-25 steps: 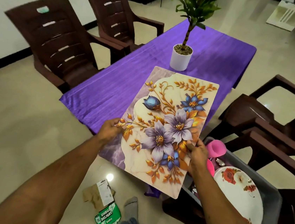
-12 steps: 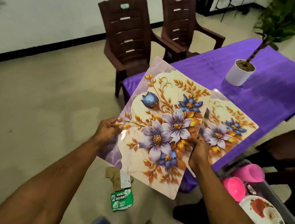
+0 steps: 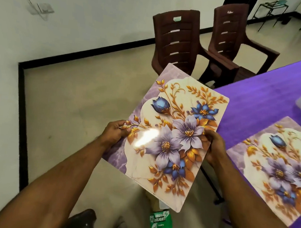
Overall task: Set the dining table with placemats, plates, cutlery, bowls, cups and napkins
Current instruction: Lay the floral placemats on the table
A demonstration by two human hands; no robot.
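My left hand (image 3: 114, 133) and right hand (image 3: 214, 149) each hold a grip on opposite edges of the floral placemat (image 3: 170, 133), held off the purple worktop (image 3: 271, 101). I should keep it level and lay it squarely beside the placed placemat (image 3: 278, 166) on my right.
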